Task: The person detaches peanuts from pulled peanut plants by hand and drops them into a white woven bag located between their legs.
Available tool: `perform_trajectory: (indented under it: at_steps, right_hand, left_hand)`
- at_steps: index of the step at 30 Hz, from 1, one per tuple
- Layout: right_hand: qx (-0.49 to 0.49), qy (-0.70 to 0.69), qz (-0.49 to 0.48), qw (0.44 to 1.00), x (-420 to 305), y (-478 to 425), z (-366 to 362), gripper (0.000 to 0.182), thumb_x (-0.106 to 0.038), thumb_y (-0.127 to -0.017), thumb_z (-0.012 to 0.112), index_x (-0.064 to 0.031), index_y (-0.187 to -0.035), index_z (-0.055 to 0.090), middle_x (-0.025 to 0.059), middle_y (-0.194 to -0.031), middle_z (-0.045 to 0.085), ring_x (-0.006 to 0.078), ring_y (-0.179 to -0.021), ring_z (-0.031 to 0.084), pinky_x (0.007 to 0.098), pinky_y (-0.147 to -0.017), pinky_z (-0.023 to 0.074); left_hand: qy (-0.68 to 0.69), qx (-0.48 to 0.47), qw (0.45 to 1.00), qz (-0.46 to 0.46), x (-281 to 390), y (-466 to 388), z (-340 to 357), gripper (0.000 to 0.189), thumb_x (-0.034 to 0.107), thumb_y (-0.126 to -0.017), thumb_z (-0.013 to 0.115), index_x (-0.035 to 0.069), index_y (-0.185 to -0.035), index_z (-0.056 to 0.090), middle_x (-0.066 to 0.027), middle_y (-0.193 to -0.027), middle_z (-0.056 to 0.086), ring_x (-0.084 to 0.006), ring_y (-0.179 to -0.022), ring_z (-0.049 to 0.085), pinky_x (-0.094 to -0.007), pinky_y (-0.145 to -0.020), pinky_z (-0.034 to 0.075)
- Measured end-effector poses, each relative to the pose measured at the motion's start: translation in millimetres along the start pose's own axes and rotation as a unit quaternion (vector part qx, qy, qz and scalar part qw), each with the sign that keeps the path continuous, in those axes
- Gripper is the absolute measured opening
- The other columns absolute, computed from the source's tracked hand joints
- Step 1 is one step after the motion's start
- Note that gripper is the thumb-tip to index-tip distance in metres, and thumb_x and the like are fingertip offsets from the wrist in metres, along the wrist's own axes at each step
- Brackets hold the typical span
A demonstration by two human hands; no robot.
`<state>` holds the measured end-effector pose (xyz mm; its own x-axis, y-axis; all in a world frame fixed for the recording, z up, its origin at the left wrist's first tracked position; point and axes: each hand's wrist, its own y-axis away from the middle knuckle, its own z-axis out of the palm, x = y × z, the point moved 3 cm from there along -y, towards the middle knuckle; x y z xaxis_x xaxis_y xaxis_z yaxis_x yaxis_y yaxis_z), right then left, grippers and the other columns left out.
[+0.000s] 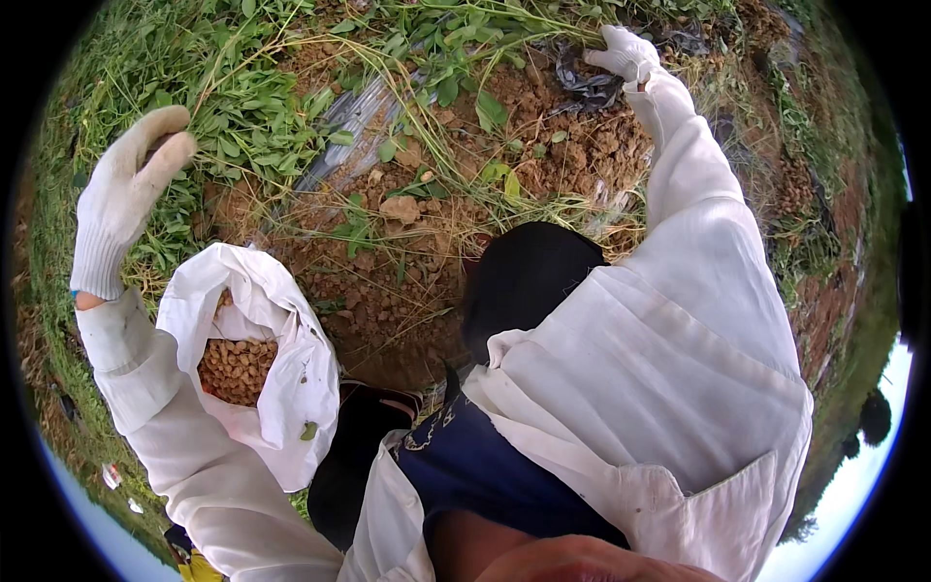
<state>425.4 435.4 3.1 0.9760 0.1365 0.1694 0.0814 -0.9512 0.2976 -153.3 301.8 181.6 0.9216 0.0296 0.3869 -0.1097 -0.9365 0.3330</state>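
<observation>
My left hand (134, 185), in a white knit glove with soiled fingertips, is raised over leafy green plants (247, 124), thumb and fingers apart with nothing seen between them. Below it stands an open white sack (316, 385), its rim folded loosely; inside lie what look like peanuts in their shells (244, 367). My right hand (622, 54), also gloved in white, reaches far out at the upper right. Long green plant stems (542, 28) run up to its fingers; whether it grips them cannot be told. Crumpled dark plastic film (589, 86) lies just below that hand.
Brown clods of soil (400, 209) and dry stalks cover the ground before me. A strip of clear plastic mulch film (356, 131) crosses it. My bent knee (534, 280) is beside the soil. Part of a person in yellow (200, 567) shows at the lower left.
</observation>
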Motion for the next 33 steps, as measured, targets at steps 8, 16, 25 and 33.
perform_trajectory:
  at_steps: [8, 16, 25, 33]
  right_hand:
    - [0.029, -0.013, 0.018, 0.999, -14.7, 29.4, 7.0, 0.039, -0.044, -0.093, 0.054, -0.0090, -0.108, 0.061, 0.0164, -0.107, 0.067, 0.0383, -0.103, 0.062, 0.0457, -0.086, 0.0498]
    - [0.140, -0.139, -0.054, 0.979, -64.1, 112.0, -22.5, 0.041, -0.044, -0.089, 0.059, -0.0046, -0.096, 0.064, 0.0210, -0.093, 0.067, 0.0418, -0.093, 0.063, 0.0474, -0.079, 0.0506]
    - [0.369, -0.449, -0.101, 0.808, -119.6, 179.5, -186.6, 0.040, -0.039, -0.083, 0.067, -0.0016, -0.098, 0.067, 0.0194, -0.098, 0.067, 0.0297, -0.092, 0.064, 0.0371, -0.085, 0.0482]
    - [0.286, -0.706, -0.085, 0.642, -176.0, 257.9, -256.3, 0.039, -0.037, -0.084, 0.069, 0.0005, -0.093, 0.067, 0.0134, -0.092, 0.067, 0.0257, -0.089, 0.061, 0.0357, -0.084, 0.0452]
  left_hand:
    - [0.024, -0.048, 0.997, 0.052, 72.2, 18.5, 50.0, 0.045, 0.029, -0.092, 0.061, 0.004, -0.129, 0.059, -0.0104, -0.114, 0.067, -0.0186, -0.105, 0.064, -0.0295, -0.093, 0.047]
    - [0.012, -0.093, 0.995, 0.047, 94.3, 41.9, 97.2, 0.047, 0.036, -0.092, 0.062, 0.007, -0.128, 0.059, -0.0110, -0.117, 0.068, -0.0206, -0.107, 0.065, -0.0303, -0.093, 0.048]
    - [0.092, -0.077, 0.991, 0.050, 120.9, 86.0, 131.4, 0.049, 0.037, -0.093, 0.061, 0.002, -0.128, 0.058, -0.0136, -0.116, 0.066, -0.0228, -0.106, 0.063, -0.0314, -0.093, 0.047]
    - [0.260, 0.023, 0.965, 0.039, 108.2, 113.9, 162.5, 0.050, 0.031, -0.095, 0.061, -0.002, -0.132, 0.054, -0.0130, -0.124, 0.062, -0.0190, -0.114, 0.057, -0.0300, -0.099, 0.042]
